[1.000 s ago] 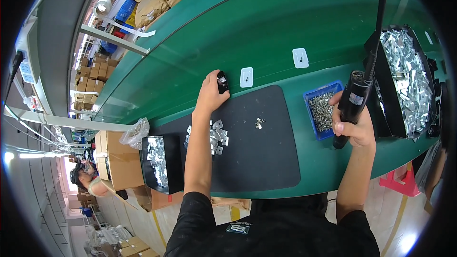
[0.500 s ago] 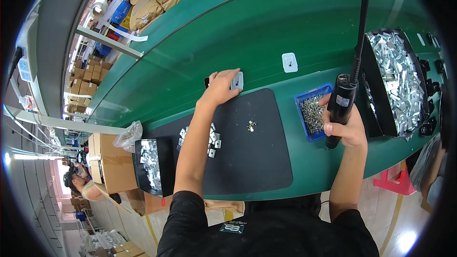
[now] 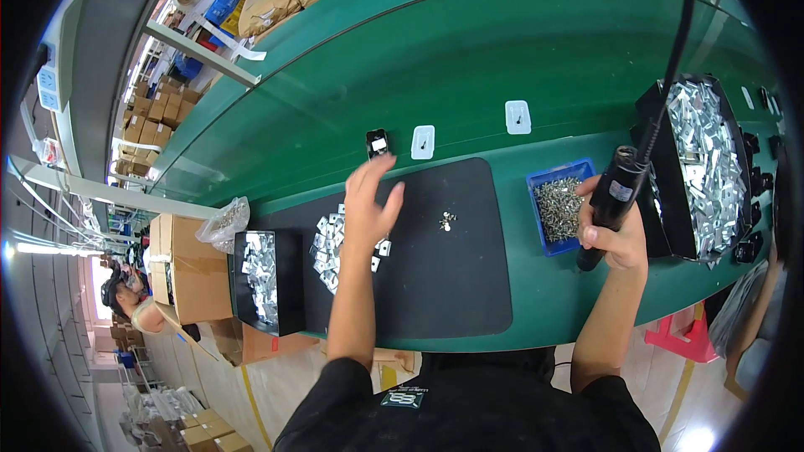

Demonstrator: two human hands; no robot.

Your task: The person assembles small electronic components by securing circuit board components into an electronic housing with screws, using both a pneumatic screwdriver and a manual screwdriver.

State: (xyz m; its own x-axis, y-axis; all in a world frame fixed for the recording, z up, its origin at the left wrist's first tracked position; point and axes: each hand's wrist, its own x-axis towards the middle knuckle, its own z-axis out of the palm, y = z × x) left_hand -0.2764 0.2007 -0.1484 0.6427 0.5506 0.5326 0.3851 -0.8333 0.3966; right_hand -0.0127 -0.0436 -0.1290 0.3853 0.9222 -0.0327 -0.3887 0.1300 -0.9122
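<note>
My left hand (image 3: 371, 205) hangs over the black mat (image 3: 444, 285) with its fingers apart and nothing in them. Beyond its fingertips lies a small black device (image 3: 377, 143) with a lit or white patch. A shallow white tray (image 3: 423, 142) with a small dark piece in it sits just right of that. Small silver metal plates (image 3: 325, 253) are spread on the mat, partly hidden by my left forearm. My right hand (image 3: 618, 238) grips a black corded electric screwdriver (image 3: 615, 192), tilted beside a blue bin of screws (image 3: 559, 209).
A few loose screws (image 3: 448, 221) lie on the mat. A second white tray (image 3: 517, 116) is farther right. Black boxes of metal plates stand at the right (image 3: 708, 172) and left (image 3: 266, 280). A cardboard box (image 3: 197, 268) and another person (image 3: 134, 297) are at the far left.
My left hand has pulled back from the white tray toward me, uncovering the tray and the black device. The right hand still holds the screwdriver, now slightly more tilted.
</note>
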